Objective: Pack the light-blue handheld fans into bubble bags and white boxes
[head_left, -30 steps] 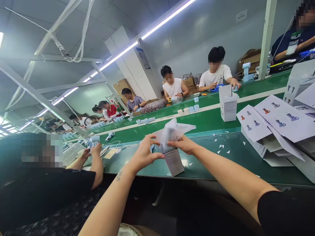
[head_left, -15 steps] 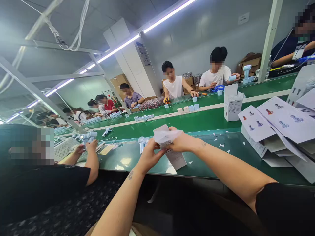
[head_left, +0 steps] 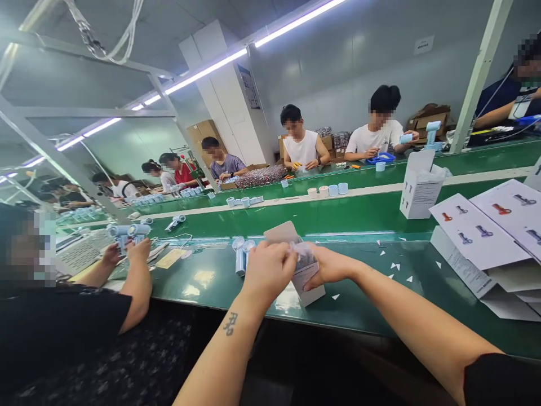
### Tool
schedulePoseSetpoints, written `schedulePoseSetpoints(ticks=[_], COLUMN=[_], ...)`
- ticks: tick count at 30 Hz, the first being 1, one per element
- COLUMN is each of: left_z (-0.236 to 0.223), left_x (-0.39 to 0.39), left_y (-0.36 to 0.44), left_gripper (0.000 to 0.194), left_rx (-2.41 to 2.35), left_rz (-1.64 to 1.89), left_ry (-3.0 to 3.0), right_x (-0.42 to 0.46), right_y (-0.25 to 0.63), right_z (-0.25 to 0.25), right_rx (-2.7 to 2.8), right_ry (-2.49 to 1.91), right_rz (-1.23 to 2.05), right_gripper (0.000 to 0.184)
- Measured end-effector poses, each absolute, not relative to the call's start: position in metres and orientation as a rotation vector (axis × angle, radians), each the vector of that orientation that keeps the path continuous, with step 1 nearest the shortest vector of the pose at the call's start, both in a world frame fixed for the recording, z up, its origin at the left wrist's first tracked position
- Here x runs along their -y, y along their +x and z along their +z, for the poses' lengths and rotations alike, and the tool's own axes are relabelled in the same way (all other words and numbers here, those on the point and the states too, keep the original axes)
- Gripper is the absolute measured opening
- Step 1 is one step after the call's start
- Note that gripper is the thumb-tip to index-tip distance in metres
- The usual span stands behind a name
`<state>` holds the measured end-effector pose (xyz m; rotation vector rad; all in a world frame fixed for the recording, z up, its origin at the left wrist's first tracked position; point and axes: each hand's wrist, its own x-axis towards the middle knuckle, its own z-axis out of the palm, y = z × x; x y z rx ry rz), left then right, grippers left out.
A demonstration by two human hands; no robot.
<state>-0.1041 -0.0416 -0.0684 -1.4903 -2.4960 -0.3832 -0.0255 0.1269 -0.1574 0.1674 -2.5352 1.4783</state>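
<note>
A white carton stands tilted on the green bench in front of me, its top flap raised. My right hand is wrapped round the carton's right side, thumb on its front face. At the carton's mouth, my left hand pinches a clear plastic bag that is partly inside the box. What the bag contains is hard to make out. Just left of my left hand lie light blue handheld fans, partly hidden by it.
Flattened printed cartons are piled at the right. Another open carton with plastic at its top stands by the belt. White paper scraps lie about. At left a co-worker's hands hold light blue fans.
The plastic bag has gone down into the carton's mouth. My left hand has closed over it, and my right hand has moved down onto the carton's side. The view has shifted slightly.
</note>
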Motion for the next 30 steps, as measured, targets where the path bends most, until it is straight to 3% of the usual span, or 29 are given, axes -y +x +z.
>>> schedulePoseSetpoints(ticks=[6, 11, 16, 18, 22, 26, 30], left_z=[-0.056, -0.058, -0.062, -0.062, -0.057, -0.064, -0.077], left_x=[0.001, -0.009, 0.006, 0.013, 0.019, 0.016, 0.035], left_y=[-0.131, -0.156, -0.169, -0.167, -0.153, -0.137, -0.155], left_gripper=[0.018, 0.027, 0.033, 0.032, 0.022, 0.021, 0.024], left_rx=[2.709, 2.896, 2.809, 2.791, 2.82, 2.621, 2.143], left_rz=[0.014, -0.2, -0.815, -0.875, -0.885, -0.552, -0.969], left_ry=[-1.402, -1.514, -1.665, -1.66, -1.991, -1.647, -1.245], right_x=[-0.131, -0.142, -0.148, -0.15, -0.153, -0.152, -0.175], right_y=[-0.041, -0.053, -0.051, -0.048, -0.045, -0.046, -0.056], right_z=[-0.157, -0.146, -0.106, -0.092, -0.086, -0.106, -0.117], right_rx=[2.498, 2.422, 2.514, 2.522, 2.663, 2.698, 2.517], right_ry=[0.028, 0.115, 0.133, 0.137, 0.414, 0.387, 0.037], right_rz=[1.413, 1.579, 1.409, 1.307, 1.268, 1.383, 1.388], right_gripper=[0.086, 0.108, 0.092, 0.09, 0.068, 0.089, 0.087])
